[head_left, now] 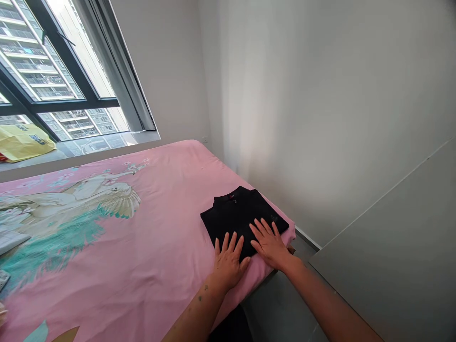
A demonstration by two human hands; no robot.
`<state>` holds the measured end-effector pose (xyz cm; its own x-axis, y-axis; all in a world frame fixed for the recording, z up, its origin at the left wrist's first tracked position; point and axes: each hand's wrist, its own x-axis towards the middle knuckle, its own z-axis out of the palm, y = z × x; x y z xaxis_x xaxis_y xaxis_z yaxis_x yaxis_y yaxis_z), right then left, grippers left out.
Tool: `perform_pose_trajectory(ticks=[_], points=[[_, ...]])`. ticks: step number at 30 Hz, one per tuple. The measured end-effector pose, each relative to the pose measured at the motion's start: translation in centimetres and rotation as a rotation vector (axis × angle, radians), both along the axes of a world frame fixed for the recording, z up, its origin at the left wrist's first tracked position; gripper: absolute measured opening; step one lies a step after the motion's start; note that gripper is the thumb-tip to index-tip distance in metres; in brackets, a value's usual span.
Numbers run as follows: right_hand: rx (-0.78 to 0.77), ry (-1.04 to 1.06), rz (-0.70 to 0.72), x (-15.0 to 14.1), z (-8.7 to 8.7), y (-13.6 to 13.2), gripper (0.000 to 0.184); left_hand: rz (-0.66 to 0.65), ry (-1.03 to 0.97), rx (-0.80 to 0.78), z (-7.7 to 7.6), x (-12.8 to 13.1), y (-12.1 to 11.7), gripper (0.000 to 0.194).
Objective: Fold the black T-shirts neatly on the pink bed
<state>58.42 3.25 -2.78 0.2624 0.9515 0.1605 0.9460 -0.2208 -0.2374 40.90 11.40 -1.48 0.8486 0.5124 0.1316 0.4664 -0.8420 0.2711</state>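
Note:
A black shirt [237, 211], folded into a compact shape with its collar at the far side, lies on the corner of the bed [171, 237]. A small zip or tag shows near the collar, and a faint mark sits on the right of the chest. My left hand [230, 260] rests flat on the shirt's near left edge, fingers spread. On the near right part of the shirt lies my right hand [269, 243], palm down with its fingers stretched out. Neither hand grips the cloth.
Pink bedding with a printed white bird covers the bed. Folded pale cloth [12, 241] lies at the far left. A yellow bag [26, 142] stands on the windowsill [92, 146]. A wall [313, 118] and a grey panel [399, 237] border the right side.

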Motion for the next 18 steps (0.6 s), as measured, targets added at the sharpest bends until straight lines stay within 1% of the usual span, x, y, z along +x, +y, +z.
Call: perform_pose_trajectory(ticks=[2,4,6,8,10,11,13,15,16,18], points=[[-0.129,0.013,-0.033,0.0,-0.9,-0.4,0.058,0.001,0.046,-0.047,-1.1,-0.1,0.0,0.064],[-0.177,0.040,-0.049,0.4,-0.8,-0.5,0.058,-0.002,0.041,-0.076,-1.2,-0.3,0.0,0.066],[-0.178,0.061,-0.069,0.7,0.4,0.0,0.054,0.026,0.029,-0.094,-0.3,-0.3,0.3,0.058],[-0.141,0.061,-0.111,1.0,2.2,1.1,0.052,0.077,0.000,-0.064,0.9,-0.1,0.9,0.051],[-0.063,0.027,-0.184,1.1,3.3,2.4,0.054,0.136,-0.048,0.004,1.7,0.1,1.7,0.051],[-0.033,0.007,-0.230,1.1,3.3,3.0,0.056,0.151,-0.057,0.026,1.7,0.2,2.2,0.054],[-0.035,-0.015,-0.313,1.2,2.4,4.1,0.064,0.146,-0.025,0.008,1.0,0.2,2.9,0.061],[-0.082,-0.019,-0.356,1.3,0.6,4.5,0.070,0.130,0.022,-0.060,-0.1,0.0,3.1,0.068],[-0.096,-0.016,-0.353,1.4,-0.3,4.5,0.071,0.125,0.026,-0.092,-0.6,-0.3,2.9,0.071],[-0.071,0.003,-0.334,1.5,-1.7,3.8,0.071,0.141,-0.016,-0.143,-1.2,-1.2,1.8,0.074]])
